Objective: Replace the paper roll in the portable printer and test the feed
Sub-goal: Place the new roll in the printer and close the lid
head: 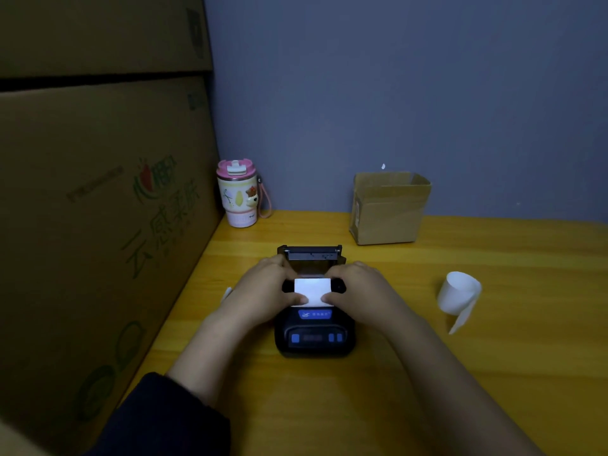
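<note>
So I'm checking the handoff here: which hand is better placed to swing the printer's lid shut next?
Probably the left hand: its fingers reach up beside the open lid, while the right hand sits lower, pinning the paper strip. It's close, though.

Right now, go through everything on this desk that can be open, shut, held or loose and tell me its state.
portable printer: lid open, tilted back.
paper strip: drawn forward over the printer, pinched at both lower corners.
left hand: grip on the strip's left corner.
right hand: grip on its right corner.
loose paper roll: partly unrolled, tail trailing.
tumbler: upright, lid on.
small cardboard box: open on top.
</note>
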